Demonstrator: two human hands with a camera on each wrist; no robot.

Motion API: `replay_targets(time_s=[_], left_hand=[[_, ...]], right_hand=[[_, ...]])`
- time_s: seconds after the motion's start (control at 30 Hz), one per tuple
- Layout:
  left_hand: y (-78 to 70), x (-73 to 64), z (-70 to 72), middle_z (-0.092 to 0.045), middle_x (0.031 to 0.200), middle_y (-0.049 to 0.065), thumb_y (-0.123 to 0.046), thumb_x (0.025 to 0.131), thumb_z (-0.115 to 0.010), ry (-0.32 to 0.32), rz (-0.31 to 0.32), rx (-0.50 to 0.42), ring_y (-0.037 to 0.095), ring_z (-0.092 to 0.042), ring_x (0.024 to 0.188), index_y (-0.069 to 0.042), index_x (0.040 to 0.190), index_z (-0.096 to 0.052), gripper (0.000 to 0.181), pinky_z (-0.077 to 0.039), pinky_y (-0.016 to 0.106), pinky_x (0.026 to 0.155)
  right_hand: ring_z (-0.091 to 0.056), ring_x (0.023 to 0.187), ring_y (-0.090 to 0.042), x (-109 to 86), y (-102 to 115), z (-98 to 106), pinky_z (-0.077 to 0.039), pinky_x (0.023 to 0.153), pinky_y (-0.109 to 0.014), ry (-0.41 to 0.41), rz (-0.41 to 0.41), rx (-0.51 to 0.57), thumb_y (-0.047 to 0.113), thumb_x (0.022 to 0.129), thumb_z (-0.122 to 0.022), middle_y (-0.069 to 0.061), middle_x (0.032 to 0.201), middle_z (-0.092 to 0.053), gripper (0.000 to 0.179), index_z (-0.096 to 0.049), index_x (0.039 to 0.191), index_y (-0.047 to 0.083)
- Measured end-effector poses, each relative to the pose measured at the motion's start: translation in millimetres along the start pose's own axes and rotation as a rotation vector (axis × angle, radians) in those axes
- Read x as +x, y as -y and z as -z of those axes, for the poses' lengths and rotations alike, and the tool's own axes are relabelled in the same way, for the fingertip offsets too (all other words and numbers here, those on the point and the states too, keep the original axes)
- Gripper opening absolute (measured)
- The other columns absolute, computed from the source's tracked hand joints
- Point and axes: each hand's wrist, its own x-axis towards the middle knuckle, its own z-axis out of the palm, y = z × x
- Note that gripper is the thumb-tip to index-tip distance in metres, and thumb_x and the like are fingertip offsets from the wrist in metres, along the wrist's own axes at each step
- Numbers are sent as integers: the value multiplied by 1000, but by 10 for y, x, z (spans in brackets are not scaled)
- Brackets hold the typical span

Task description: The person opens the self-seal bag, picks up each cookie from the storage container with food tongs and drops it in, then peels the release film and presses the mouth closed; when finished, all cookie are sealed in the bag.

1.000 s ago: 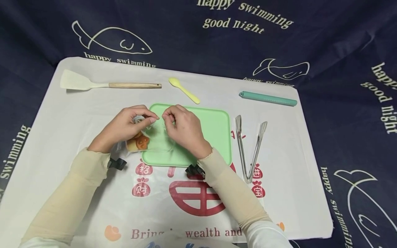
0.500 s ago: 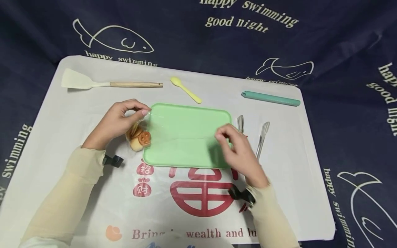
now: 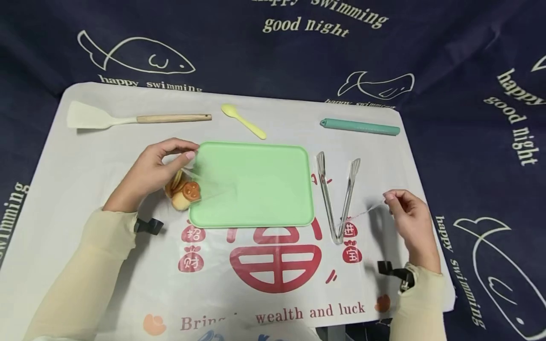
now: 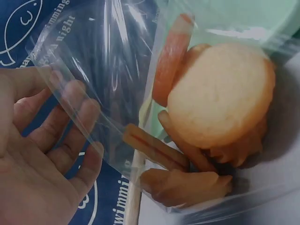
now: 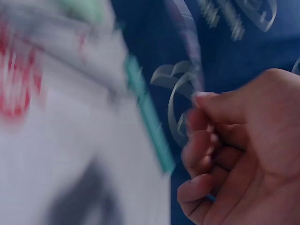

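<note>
My left hand (image 3: pixel 149 170) pinches the upper edge of a clear plastic bag (image 4: pixel 110 51) at the left side of the green tray (image 3: pixel 256 184). Inside the bag are several biscuits: a pale round biscuit (image 4: pixel 220 96) shows large in the left wrist view, with brown stick-shaped and scalloped ones around it. Far to the right, my right hand (image 3: pixel 413 229) pinches a thin clear plastic strip (image 3: pixel 366 211) between thumb and forefinger. This strip trails leftward toward the tongs in the head view and looks blurred in the right wrist view.
Metal tongs (image 3: pixel 328 199) lie spread beside the tray's right side. Along the table's back lie a spatula (image 3: pixel 94 116) with a wooden handle, a yellow spoon (image 3: pixel 243 121) and a teal bar-shaped piece (image 3: pixel 360 127). Behind the table hangs a dark blue printed cloth (image 3: pixel 239 57).
My right hand has moved from beside the left hand, across the tray and past the tongs, drawing the plastic strip along. The left hand stays near the tray's left side with the bag.
</note>
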Motion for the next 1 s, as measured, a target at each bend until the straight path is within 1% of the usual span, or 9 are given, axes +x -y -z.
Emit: replay_targets(time_s=[0.07, 0.13, 0.27, 0.33, 0.47, 0.6, 0.7, 0.9, 1.0], left_hand=[[-31, -30, -22, -65, 127, 5, -20, 101, -67, -21, -40, 20, 22, -53, 123, -6, 129, -68, 31, -37, 52, 106], [-64, -78, -52, -61, 130, 6, -14, 100, -67, -77, -90, 46, 23, -50, 124, -6, 131, -65, 32, -37, 50, 106], [-128, -250, -143, -59, 123, 7, -5, 94, -71, -260, -207, 105, 21, -46, 117, -4, 120, -66, 26, -35, 37, 101], [-152, -358, -210, -61, 112, 5, -5, 91, -74, -306, -288, 130, 21, -46, 109, -3, 107, -68, 17, -34, 33, 96], [-183, -538, -382, -64, 90, -1, -19, 87, -79, -268, -453, 248, 22, -51, 89, -10, 88, -70, 13, -35, 37, 84], [-189, -613, -559, -63, 85, -4, -35, 81, -84, -201, -482, 445, 23, -56, 83, -15, 85, -71, 25, -39, 43, 81], [-181, -614, -651, -63, 85, -2, -35, 77, -89, -185, -458, 579, 25, -59, 86, -14, 87, -72, 29, -40, 44, 80], [-168, -589, -688, -64, 82, 0, -20, 86, -82, -213, -442, 691, 26, -61, 85, -12, 88, -73, 13, -41, 46, 79], [-180, -593, -685, -64, 82, 0, -18, 87, -80, -221, -428, 702, 26, -63, 85, -12, 88, -71, 11, -42, 47, 81]], right_hand=[[-51, 69, -14, 70, -210, 79, -40, 54, -20, 44, -71, -165, 22, 105, -60, -7, 84, -63, 30, -69, 110, -6], [-52, 70, -14, 119, -359, 119, -41, 55, -21, 63, -88, -303, 27, 104, -61, -11, 87, -66, 31, -72, 110, -1], [-55, 66, -13, 190, -450, 70, -40, 54, -24, -49, -27, -481, 29, 94, -75, -11, 82, -69, 24, -77, 97, 6], [-54, 64, -9, 218, -419, 20, -38, 55, -23, -126, 0, -508, 28, 88, -82, -8, 79, -68, 23, -74, 92, 7], [-48, 65, -3, 290, -202, -113, -35, 60, -22, -212, 65, -454, 26, 84, -86, -8, 84, -67, 28, -70, 94, 5], [-47, 66, -7, 396, 190, -342, -35, 63, -23, -212, 222, -386, 21, 92, -77, -9, 87, -68, 19, -73, 95, 3], [-52, 68, -13, 465, 490, -613, -39, 64, -25, -49, 343, -320, 16, 97, -71, -9, 93, -70, 15, -74, 100, 2], [-61, 93, -16, 614, 1032, -1463, -49, 85, -36, 680, 519, -298, 21, 104, -62, -2, 114, -70, 23, -72, 121, 9], [-61, 105, -11, 741, 1237, -1940, -48, 94, -34, 875, 582, -235, 20, 105, -60, 3, 116, -70, 22, -72, 121, 12]])
